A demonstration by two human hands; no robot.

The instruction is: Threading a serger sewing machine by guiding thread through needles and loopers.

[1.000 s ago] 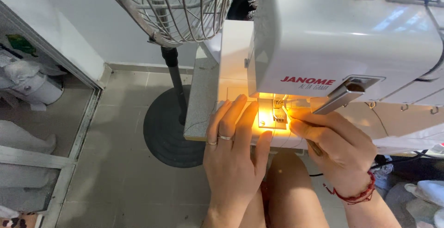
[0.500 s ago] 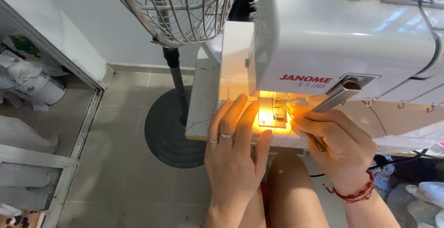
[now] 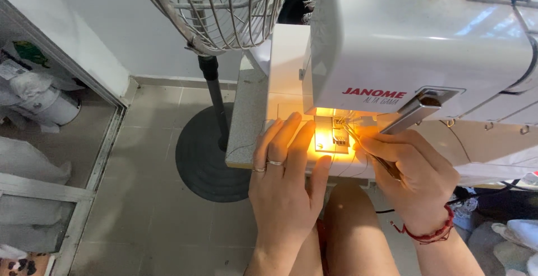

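Observation:
A white sewing machine (image 3: 414, 46) fills the upper right, its lamp lighting the needle plate (image 3: 328, 136) orange. My left hand (image 3: 286, 181), with rings on two fingers, lies flat on the machine bed just left of the plate, fingers apart and holding nothing. My right hand (image 3: 412, 178), with a red bracelet at the wrist, pinches slim metal tweezers (image 3: 414, 112) right of the needle. Their tips point into the lit needle area, where thin threads hang. The needle itself is hidden under the machine head.
A standing fan (image 3: 218, 7) with a wire cage rises at the back; its round dark base (image 3: 202, 158) sits on the tiled floor beside the table edge (image 3: 246, 119). White bags (image 3: 39, 102) lie at the left. My bare knee (image 3: 353, 225) is under the table.
My right hand's fingertips have edged slightly left toward the needle. My left hand stays flat in the same place.

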